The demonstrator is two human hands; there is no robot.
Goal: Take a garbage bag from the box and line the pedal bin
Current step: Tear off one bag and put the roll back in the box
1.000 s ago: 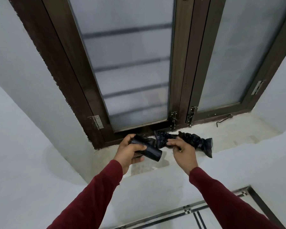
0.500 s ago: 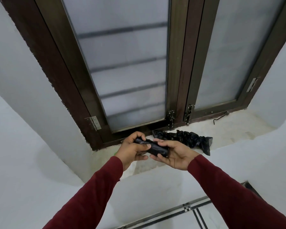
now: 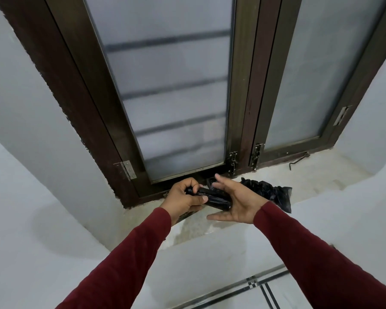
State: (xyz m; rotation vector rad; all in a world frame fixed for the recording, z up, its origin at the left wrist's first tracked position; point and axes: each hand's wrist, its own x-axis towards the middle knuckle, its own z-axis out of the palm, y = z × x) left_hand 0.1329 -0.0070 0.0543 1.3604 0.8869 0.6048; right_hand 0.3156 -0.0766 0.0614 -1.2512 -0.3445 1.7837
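Roll of bags (image 3: 212, 196) is clamped in left hand (image 3: 183, 197); right hand (image 3: 236, 201) is spread beneath. Loose bag (image 3: 270, 192) on sill (image 3: 321, 175) must be picked up next.

A pale, mottled stone window sill (image 3: 321, 175) runs along the foot of a dark brown window frame (image 3: 250, 108), set between white walls. A crumpled black garbage bag (image 3: 274, 192) lies on it toward the middle, partly hidden behind a hand. Farther right, near the frame, a small dark metal hook (image 3: 299, 159) rests on the stone.
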